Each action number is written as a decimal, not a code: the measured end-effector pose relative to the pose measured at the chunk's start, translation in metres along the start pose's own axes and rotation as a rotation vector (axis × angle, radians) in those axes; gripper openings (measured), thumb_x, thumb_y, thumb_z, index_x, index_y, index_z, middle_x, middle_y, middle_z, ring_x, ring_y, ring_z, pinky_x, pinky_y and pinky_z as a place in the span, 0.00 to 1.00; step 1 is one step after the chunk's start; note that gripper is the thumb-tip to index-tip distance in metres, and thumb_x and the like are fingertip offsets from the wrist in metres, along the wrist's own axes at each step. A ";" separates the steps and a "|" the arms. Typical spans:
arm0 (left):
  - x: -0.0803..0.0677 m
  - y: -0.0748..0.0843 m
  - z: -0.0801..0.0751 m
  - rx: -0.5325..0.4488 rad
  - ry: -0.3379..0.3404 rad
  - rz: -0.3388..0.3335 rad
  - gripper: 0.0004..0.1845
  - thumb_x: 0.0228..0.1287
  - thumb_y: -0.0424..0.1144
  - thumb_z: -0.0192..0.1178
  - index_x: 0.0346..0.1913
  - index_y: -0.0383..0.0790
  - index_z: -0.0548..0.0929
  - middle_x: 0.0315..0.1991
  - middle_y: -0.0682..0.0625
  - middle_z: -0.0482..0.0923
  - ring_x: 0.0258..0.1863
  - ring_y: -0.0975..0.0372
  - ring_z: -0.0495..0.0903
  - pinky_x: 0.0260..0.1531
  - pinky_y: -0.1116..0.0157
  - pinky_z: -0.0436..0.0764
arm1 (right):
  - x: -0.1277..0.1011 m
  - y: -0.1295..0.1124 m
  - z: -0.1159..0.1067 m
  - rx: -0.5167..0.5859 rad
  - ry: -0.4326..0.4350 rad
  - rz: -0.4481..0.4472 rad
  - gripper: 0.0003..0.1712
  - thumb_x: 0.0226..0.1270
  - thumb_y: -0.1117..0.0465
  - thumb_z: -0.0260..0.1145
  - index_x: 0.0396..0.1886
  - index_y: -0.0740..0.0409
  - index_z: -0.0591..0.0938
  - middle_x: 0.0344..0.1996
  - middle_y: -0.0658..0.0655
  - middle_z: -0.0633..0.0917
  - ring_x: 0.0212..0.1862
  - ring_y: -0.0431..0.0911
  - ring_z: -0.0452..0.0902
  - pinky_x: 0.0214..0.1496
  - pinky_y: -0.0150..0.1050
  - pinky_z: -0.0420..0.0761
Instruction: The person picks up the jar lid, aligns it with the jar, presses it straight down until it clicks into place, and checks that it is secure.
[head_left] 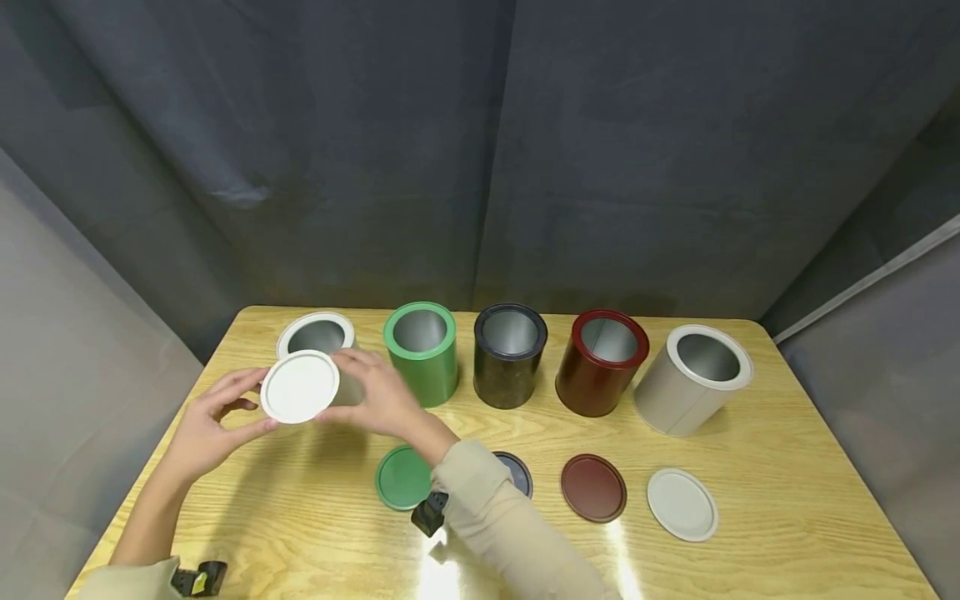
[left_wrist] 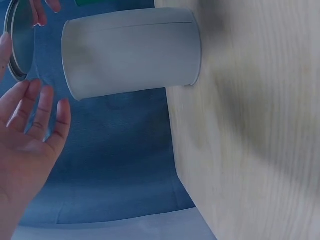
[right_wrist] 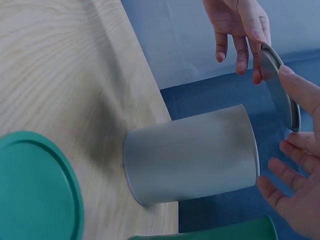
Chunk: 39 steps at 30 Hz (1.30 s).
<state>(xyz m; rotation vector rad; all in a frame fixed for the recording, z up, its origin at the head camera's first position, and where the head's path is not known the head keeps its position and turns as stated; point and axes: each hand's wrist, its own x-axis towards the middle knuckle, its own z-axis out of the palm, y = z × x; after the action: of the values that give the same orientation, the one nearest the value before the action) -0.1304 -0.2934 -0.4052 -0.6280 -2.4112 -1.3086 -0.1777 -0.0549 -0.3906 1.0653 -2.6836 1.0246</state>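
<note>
While held above table point(head_left: 315, 533) edge-to-edge between both hands, white lid point(head_left: 299, 387) sits just in front of open white can point(head_left: 318, 335), face toward camera. Left hand point(head_left: 206, 427): thumb and fingertips pinching left rim. Right hand point(head_left: 381, 398): fingers curled round right rim. Both equally near; can mouth up and behind lid, can axis upright.

Head view: row of five cans, four lids flat on table. Right wrist view: lid point(right_wrist: 278, 87) edge-on, above can point(right_wrist: 192, 155). Left wrist view: palm point(left_wrist: 25, 150) with fingers loosely spread, lid point(left_wrist: 17, 40) at corner.
</note>
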 end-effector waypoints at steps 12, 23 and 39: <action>0.017 -0.004 -0.002 -0.005 0.013 -0.014 0.36 0.36 0.15 0.68 0.56 0.26 0.72 0.52 0.53 0.72 0.47 0.70 0.70 0.38 0.78 0.71 | 0.016 0.003 -0.010 -0.024 -0.024 0.029 0.45 0.46 0.42 0.71 0.63 0.57 0.69 0.62 0.55 0.69 0.64 0.47 0.60 0.63 0.37 0.59; 0.028 -0.013 -0.001 0.026 -0.021 -0.070 0.33 0.44 0.20 0.66 0.59 0.29 0.71 0.54 0.46 0.70 0.46 0.72 0.68 0.37 0.77 0.71 | 0.030 0.010 -0.006 -0.036 -0.042 0.102 0.45 0.48 0.42 0.71 0.64 0.55 0.68 0.63 0.55 0.67 0.64 0.48 0.60 0.63 0.38 0.59; 0.047 0.003 0.000 0.062 -0.090 -0.144 0.33 0.49 0.23 0.64 0.61 0.24 0.66 0.55 0.33 0.65 0.44 0.71 0.65 0.36 0.68 0.67 | 0.040 0.015 0.006 -0.069 -0.006 0.166 0.45 0.51 0.41 0.68 0.65 0.57 0.66 0.64 0.56 0.66 0.64 0.49 0.59 0.62 0.39 0.61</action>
<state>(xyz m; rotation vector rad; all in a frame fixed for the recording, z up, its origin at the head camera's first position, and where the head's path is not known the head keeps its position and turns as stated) -0.1691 -0.2814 -0.3811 -0.5149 -2.6020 -1.2805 -0.2161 -0.0733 -0.3913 0.8465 -2.8288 0.9460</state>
